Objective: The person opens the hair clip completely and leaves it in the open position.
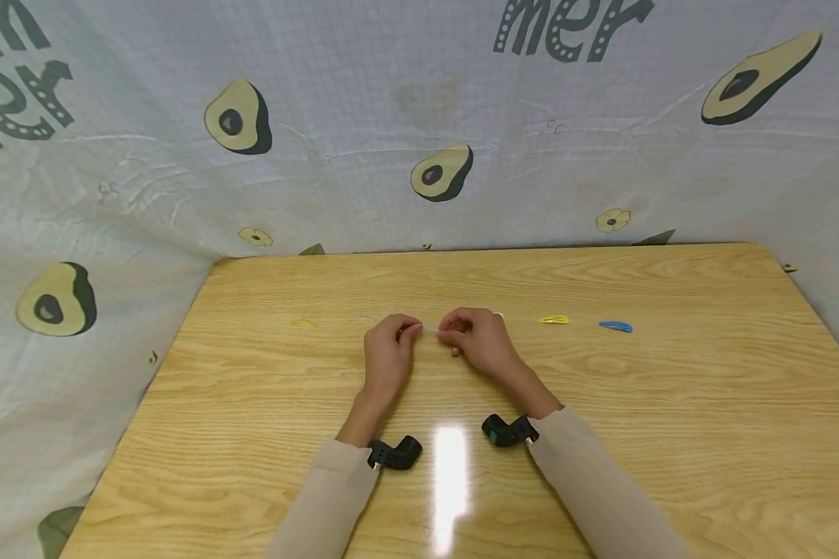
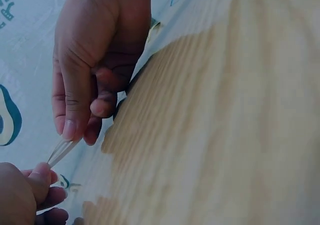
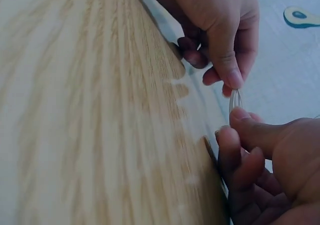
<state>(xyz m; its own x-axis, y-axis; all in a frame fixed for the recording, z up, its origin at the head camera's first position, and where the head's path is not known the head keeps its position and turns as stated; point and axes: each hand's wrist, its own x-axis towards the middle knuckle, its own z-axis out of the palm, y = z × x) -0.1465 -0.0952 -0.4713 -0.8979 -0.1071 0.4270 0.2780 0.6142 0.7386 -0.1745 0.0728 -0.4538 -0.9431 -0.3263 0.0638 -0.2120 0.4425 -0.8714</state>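
Fingers of your left hand are curled and pinch one end of a small clear clip; those of your right hand pinch the other end. The clip hangs between the two hands just above the bench, at the centre of the head view. In the left wrist view it appears as a thin, see-through sliver between thumb and forefinger of each hand.

Judge the clip as very light, thin and smooth, so likely slippery. It looks like springy plastic that could bend or snap if over-flexed. Hold it at the tips, with the pads flat on its faces, as both hands do now.

No containers appear in any view. Loose on the bench lie a yellow clip and a blue clip, right of centre and just beside each other, and a pale yellow clip left of centre. Whether a further clear piece lies beside the left hand cannot be told.
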